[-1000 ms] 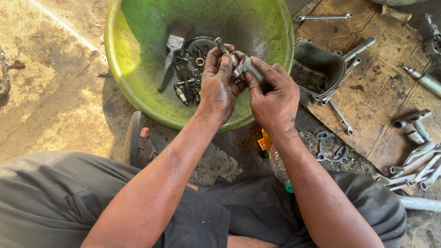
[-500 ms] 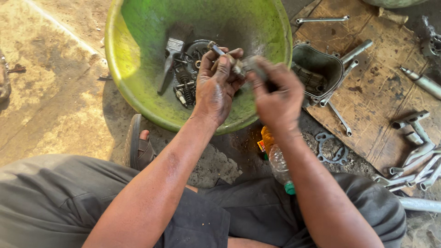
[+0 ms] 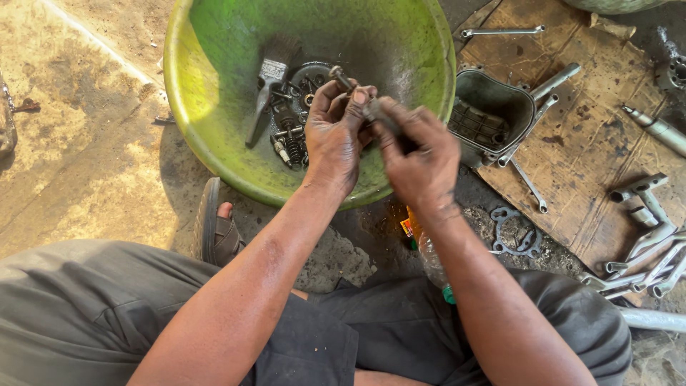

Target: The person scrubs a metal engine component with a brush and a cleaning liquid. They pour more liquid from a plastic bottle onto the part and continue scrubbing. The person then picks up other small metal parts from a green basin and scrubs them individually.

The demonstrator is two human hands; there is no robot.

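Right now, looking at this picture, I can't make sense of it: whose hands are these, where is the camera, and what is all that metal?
The camera sits on a person's head and looks down, so you see their own arms and lap. The left hand and the right hand are bare and greasy, and together they grip a small bolt-like metal part over a green plastic basin. In the basin lie a paintbrush and a heap of small bolts and springs. To the right, on a cardboard sheet, lie a dark metal engine cover and several wrenches. A sandalled foot shows below the basin.
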